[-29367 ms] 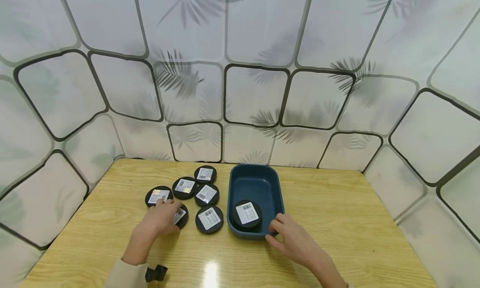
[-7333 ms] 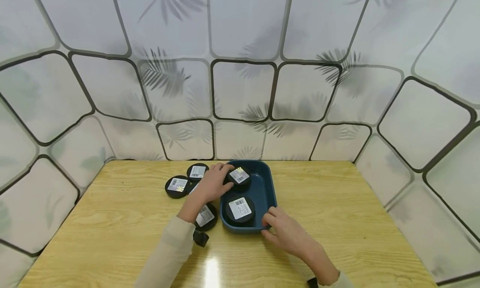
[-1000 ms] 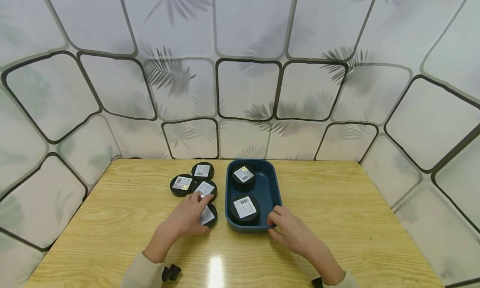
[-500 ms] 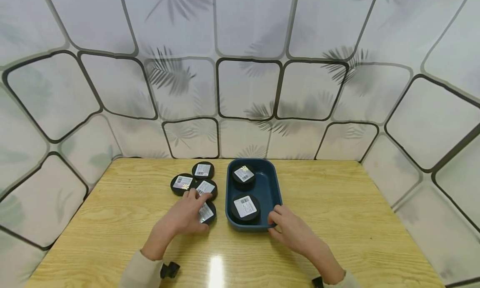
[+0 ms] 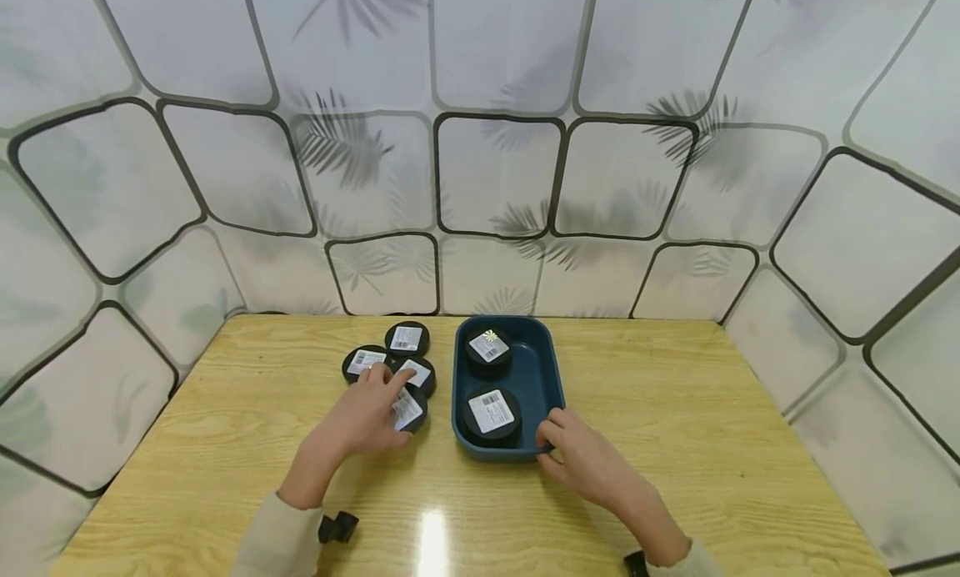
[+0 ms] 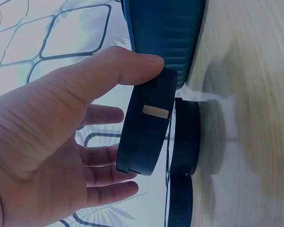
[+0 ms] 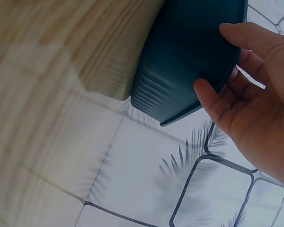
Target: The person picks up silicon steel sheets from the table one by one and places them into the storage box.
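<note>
In the head view my left hand (image 5: 354, 420) grips a thick black round disc (image 5: 408, 410) with a white printed label. The left wrist view shows the thumb on the disc's edge and the fingers behind it; the disc (image 6: 144, 135) is tilted and raised above another black disc (image 6: 185, 137). Just beyond the hand lie three labelled discs: one right at the fingertips (image 5: 415, 372), one to the left (image 5: 365, 361) and one at the back (image 5: 407, 338). My right hand (image 5: 588, 460) pinches the near right corner of a dark blue bin (image 5: 555, 377), thumb outside.
Inside the bin sit black discs, one at the back left (image 5: 488, 348) and one at the front left (image 5: 491, 414). The bin's right side shows bare floor. A patterned curtain (image 5: 495, 185) stands behind the wooden table (image 5: 675, 410).
Over the last second my left hand has raised its disc slightly and drawn it left. Compared with much earlier, fewer discs lie on the table and another sits at the bin's back. The right hand keeps its grip.
</note>
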A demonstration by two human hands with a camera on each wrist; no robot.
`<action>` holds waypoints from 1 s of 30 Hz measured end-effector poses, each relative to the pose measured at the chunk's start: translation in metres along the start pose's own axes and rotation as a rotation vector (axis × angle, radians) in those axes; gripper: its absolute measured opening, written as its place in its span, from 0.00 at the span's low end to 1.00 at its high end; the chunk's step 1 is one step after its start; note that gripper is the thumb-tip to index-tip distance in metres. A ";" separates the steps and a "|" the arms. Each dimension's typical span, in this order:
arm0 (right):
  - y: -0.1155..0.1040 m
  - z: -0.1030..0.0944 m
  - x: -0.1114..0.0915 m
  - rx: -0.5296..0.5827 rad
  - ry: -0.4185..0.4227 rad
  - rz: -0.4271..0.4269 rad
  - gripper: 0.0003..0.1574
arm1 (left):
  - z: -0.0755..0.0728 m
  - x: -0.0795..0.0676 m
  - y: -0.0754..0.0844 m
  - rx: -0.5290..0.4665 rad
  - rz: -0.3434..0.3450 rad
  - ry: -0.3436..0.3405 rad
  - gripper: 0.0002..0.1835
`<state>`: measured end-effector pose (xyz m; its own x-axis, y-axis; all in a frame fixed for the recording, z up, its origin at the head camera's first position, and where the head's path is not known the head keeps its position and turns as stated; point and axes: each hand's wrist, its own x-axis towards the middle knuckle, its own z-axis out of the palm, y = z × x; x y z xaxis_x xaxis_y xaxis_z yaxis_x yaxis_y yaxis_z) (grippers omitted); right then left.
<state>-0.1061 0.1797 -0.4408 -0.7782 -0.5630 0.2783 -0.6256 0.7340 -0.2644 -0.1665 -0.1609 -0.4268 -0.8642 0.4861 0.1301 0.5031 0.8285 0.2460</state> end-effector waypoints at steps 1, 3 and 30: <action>0.000 0.000 0.000 -0.002 -0.003 0.002 0.14 | -0.001 0.001 0.000 -0.003 -0.002 0.002 0.48; 0.000 0.000 0.000 -0.004 -0.011 0.006 0.13 | -0.002 0.003 0.001 -0.001 -0.007 0.006 0.48; 0.002 0.001 0.000 -0.019 0.018 -0.032 0.14 | -0.017 0.027 0.002 -0.136 -0.052 0.187 0.45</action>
<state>-0.1072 0.1806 -0.4420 -0.7565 -0.5795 0.3033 -0.6490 0.7228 -0.2377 -0.1886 -0.1507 -0.4064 -0.8826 0.3729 0.2864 0.4622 0.7998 0.3830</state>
